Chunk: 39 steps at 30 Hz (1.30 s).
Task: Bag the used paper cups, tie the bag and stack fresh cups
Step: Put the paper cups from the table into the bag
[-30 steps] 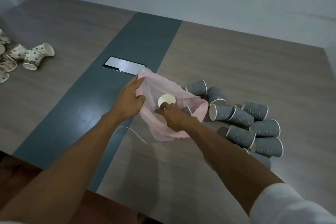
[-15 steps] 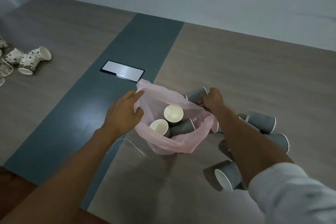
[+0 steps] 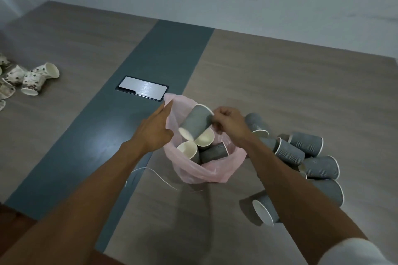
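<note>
I'm mid-bagging: my right hand [image 3: 227,119] pinches a grey cup [image 3: 195,122] over the pink bag [image 3: 206,168], which my left hand [image 3: 154,131] holds open, fingers extended. Next: drop it in.

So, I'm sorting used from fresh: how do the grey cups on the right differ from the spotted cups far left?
The grey cups are dark with a wavy ribbed wall; the spotted cups are cream with brown specks. The grey ones lie beside the pink bag, the spotted ones far from it. Both heaps lie tipped on the table.
</note>
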Each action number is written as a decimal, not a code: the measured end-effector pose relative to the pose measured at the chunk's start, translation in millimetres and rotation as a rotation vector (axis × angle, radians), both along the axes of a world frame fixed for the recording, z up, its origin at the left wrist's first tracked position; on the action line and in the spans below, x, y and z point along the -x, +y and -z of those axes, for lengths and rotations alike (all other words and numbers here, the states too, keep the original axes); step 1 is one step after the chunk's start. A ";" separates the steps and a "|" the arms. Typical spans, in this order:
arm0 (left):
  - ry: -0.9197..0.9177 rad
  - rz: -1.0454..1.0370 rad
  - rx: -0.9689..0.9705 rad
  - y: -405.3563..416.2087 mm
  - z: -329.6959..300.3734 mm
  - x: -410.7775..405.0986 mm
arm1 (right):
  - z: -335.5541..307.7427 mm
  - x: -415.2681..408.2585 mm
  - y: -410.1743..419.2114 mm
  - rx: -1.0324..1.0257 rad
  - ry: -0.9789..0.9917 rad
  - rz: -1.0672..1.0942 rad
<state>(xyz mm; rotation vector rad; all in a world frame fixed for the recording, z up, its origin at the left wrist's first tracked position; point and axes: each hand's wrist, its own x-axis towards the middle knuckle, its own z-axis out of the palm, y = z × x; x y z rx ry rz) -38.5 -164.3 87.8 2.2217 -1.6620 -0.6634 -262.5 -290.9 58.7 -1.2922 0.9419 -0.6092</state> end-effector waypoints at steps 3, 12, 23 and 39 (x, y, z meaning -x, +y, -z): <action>0.018 0.008 0.014 0.3 -7.3 4.8 | -1.3 -2.1 10.8 0.003 0.057 -0.091; -0.197 0.004 0.047 7.4 -8.6 19.1 | 25.6 95.7 -42.1 0.528 1.037 0.052; -0.420 -0.009 -0.139 10.6 -13.1 25.5 | 52.4 99.8 -69.4 0.448 0.736 0.385; -0.031 0.038 -0.234 13.6 -12.3 47.5 | -10.3 65.6 -15.5 0.142 0.421 -0.357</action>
